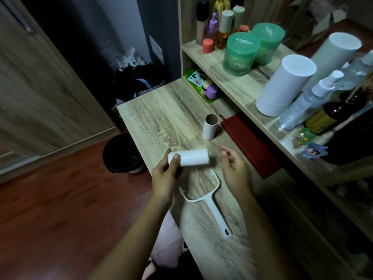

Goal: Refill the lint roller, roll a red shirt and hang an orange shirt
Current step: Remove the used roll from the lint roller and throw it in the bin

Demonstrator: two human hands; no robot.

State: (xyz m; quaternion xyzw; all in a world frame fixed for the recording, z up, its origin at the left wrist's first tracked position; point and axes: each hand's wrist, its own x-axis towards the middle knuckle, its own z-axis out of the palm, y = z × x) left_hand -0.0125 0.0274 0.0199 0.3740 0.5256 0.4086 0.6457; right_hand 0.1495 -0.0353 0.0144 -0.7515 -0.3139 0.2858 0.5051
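Note:
My left hand [164, 174] grips the left end of a white lint refill roll [193, 157], held sideways just above the wooden desk [153, 118]. My right hand [234, 168] hovers to the right of the roll with its fingers apart and nothing in it. The white lint roller handle [212, 201], with its bare fork-shaped frame, lies flat on the desk between my wrists. An empty cardboard core [211, 127] stands upright further back on the desk. No shirt is in view.
A dark red book [250, 144] lies at the desk's right, under a shelf [228, 77] of bottles, green jars [240, 54] and a white cylinder [282, 85]. A black waste bin [122, 153] stands on the wood floor left of the desk.

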